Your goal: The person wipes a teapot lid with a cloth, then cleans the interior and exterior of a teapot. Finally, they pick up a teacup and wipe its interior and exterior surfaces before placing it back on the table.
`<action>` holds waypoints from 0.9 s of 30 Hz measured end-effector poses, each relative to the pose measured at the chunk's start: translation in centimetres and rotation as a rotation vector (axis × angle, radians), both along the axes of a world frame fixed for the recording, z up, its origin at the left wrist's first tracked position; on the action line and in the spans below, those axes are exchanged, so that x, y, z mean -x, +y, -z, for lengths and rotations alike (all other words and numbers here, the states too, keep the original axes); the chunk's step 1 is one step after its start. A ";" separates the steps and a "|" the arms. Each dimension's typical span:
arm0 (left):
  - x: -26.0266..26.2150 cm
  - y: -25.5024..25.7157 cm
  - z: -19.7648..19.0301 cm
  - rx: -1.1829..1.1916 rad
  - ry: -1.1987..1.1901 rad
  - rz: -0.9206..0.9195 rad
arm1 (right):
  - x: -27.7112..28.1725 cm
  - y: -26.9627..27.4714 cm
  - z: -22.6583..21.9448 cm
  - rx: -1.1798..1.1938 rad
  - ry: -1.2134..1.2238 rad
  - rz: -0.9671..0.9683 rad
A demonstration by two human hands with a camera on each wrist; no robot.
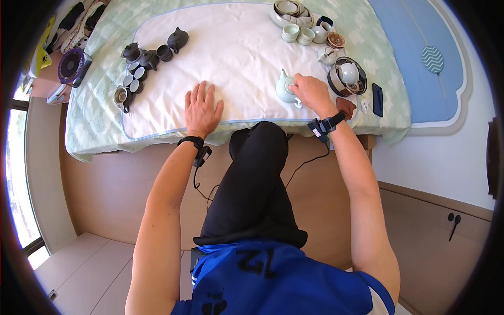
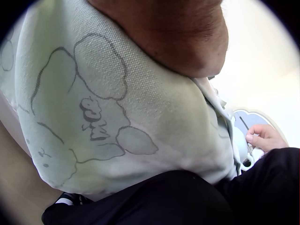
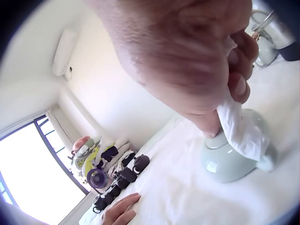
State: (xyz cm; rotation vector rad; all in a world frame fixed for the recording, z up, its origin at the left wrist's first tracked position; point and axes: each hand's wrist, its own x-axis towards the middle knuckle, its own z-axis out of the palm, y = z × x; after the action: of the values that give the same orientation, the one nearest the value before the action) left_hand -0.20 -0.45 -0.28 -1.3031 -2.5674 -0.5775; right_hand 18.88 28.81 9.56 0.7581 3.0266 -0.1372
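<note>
The person stands at the edge of a bed, both arms stretched over a white cloth [image 1: 241, 52] spread on the green blanket [image 1: 94, 126]. The right hand [image 1: 311, 92] pinches a white tissue [image 3: 241, 133] in curled fingers and presses it against the top of a pale green teapot [image 1: 286, 88], which sits upright on the cloth near its right front edge. The left hand [image 1: 202, 109] lies flat and relaxed on the cloth, fingers straight, holding nothing, well apart from the teapot. A dark tea set [image 1: 147, 58] is grouped at the far left, and pale cups [image 1: 298, 34] at the far right.
</note>
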 end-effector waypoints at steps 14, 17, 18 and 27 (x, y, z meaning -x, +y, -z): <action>0.3 -0.1 0.0 -0.045 -0.001 0.017 | -3.8 0.7 -0.1 0.834 0.538 0.088; 0.7 -0.4 0.1 -0.075 -0.048 0.057 | -6.3 -4.2 -2.5 1.390 0.607 0.371; 0.7 -0.6 0.0 -0.126 -0.144 0.091 | -7.0 -6.0 -3.3 1.563 0.649 0.373; -11.1 -5.9 -14.0 -0.631 -1.533 0.575 | -10.1 -19.9 -5.6 2.382 0.622 0.276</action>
State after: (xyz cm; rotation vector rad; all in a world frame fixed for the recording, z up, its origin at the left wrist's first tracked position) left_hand 10.94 -6.35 13.71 -1.5527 -2.0865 -3.1264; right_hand 28.97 8.87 15.20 0.5135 0.7997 -3.0173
